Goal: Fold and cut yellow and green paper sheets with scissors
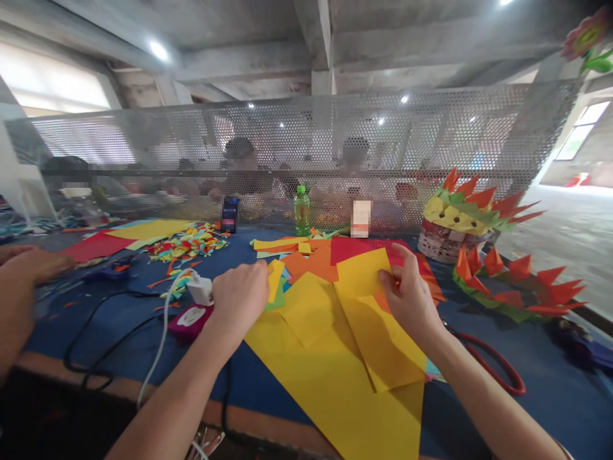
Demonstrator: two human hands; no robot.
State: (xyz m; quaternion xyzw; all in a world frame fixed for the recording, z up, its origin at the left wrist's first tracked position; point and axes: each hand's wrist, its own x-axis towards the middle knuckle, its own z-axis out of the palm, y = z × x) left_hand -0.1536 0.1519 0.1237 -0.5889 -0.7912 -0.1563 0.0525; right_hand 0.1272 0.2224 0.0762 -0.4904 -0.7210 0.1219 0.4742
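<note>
My left hand (244,294) is closed, its fingertips on a small yellow paper piece (274,281). Green paper (275,301) shows just beneath that piece. In my right hand (409,291), thumb and fingers pinch the right edge of a yellow paper square (364,273), raised a little above the pile. Below both hands lies a large yellow paper sheet (335,390). On it rest a yellow paper strip (383,358) and another yellow piece (309,306). Orange paper (306,262) and red paper (342,249) lie behind them.
Paper crowns (514,300) stand at right, near red-handled scissors (512,380). A purple power strip (191,319) with a white plug (200,289) and cables sits left. Behind are paper scraps (191,241), a green bottle (302,214) and a mesh divider (287,140). A co-worker's hand (36,265) is far left.
</note>
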